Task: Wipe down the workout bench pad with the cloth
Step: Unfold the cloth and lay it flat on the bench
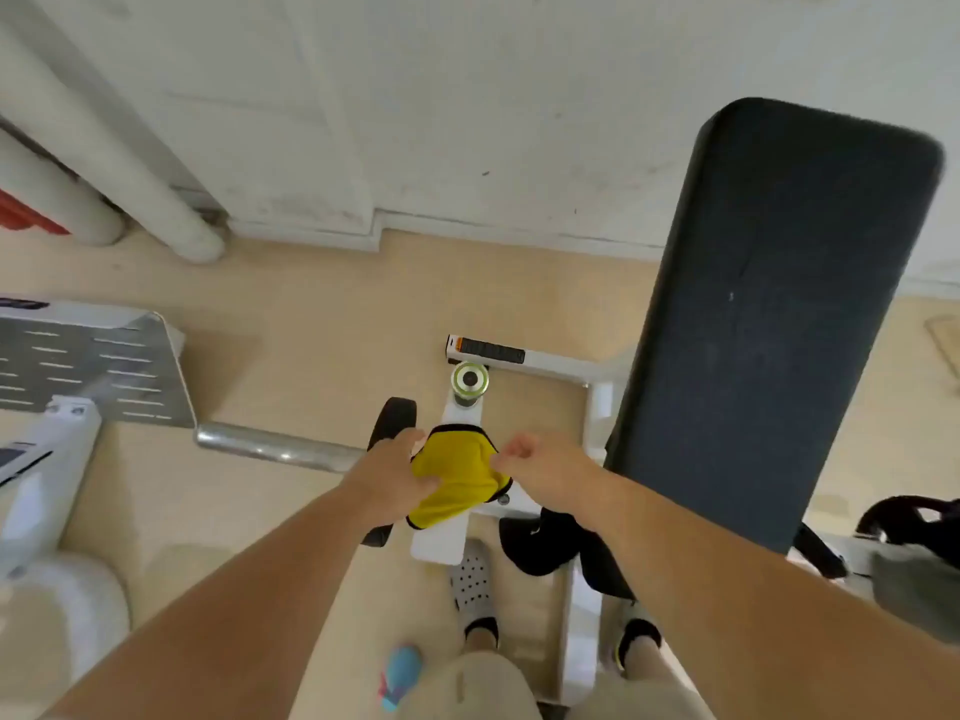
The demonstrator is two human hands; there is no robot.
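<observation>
A yellow cloth [457,480] with a black edge hangs between both hands in the middle of the view. My left hand [387,475] grips its left side. My right hand [535,467] pinches its right edge with closed fingers. The dark bench pad [758,324] rises tilted at the right, a little beyond and to the right of my hands. The cloth is held in the air, apart from the pad, above the white bench frame [467,407].
A chrome bar [270,446] and a perforated metal plate [93,371] lie at the left. A black seat pad [545,548] sits below my right hand. White pipes [130,174] run along the wall at far left. My feet [475,589] stand on the tan floor.
</observation>
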